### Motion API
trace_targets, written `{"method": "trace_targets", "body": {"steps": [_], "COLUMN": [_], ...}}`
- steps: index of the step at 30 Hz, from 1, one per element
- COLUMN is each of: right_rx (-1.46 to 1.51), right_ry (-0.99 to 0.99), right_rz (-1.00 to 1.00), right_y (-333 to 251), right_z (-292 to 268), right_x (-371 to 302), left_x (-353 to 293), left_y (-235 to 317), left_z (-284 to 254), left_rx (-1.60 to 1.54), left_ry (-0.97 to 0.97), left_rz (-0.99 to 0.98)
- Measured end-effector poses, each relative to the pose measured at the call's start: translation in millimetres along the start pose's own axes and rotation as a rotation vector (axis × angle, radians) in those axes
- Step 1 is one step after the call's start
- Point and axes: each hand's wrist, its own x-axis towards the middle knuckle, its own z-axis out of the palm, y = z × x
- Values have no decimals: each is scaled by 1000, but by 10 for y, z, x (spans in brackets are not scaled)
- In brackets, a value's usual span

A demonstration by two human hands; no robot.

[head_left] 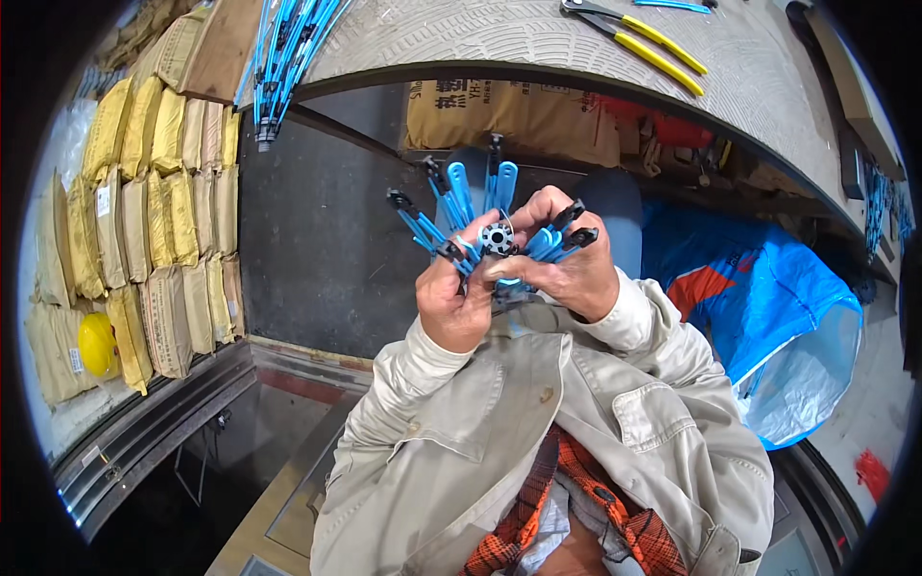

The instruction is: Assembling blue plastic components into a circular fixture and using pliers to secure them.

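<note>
In front of my chest I hold a round hub (496, 238) with a slotted grey-black face. Several blue plastic arms (458, 189) with black end pieces fan out around it. My left hand (454, 298) is closed on the near left side of this assembly, its fingers among the arms. On the other side, my right hand (581, 274) is closed too, with the thumb pressed by the hub's near edge and the index finger bent over the far side. A thin pale strand or wire loops beside the hub; its ends are hidden by my fingers.
A bundle of blue rods (279, 77) overhangs the edge of the grey worktable (451, 38). Yellow-handled pincers (653, 48) lie on it. Stacked sacks (173, 230) and a yellow helmet (98, 346) are at left, a large blue bag (759, 298) at right.
</note>
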Motion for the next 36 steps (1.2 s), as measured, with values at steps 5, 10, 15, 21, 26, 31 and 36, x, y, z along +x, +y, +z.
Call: {"method": "trace_targets", "body": {"steps": [5,10,15,21,26,31,36], "right_rx": [-13,46,269,479,48,-35,15], "right_ry": [54,17,-182,-427,-472,-356,-332], "right_rz": [-52,-22,119,272,-101,-98,-23], "right_y": [42,64,51,215,313,315,310], "right_z": [-6,-83,-238,-205,-66,-16,-30], "right_x": [-5,-8,31,-48,-124,-180,-219], "left_x": [21,24,-2,50,35,-19,-82], "left_y": [15,30,-89,-242,-289,-207,-150], "left_z": [96,116,-16,-313,-307,-225,-151], "left_rx": [33,51,-88,-401,-308,-162,-112], "left_ry": [15,19,18,-205,-247,-153,-82], "left_rz": [22,50,-8,-87,90,135,93]}}
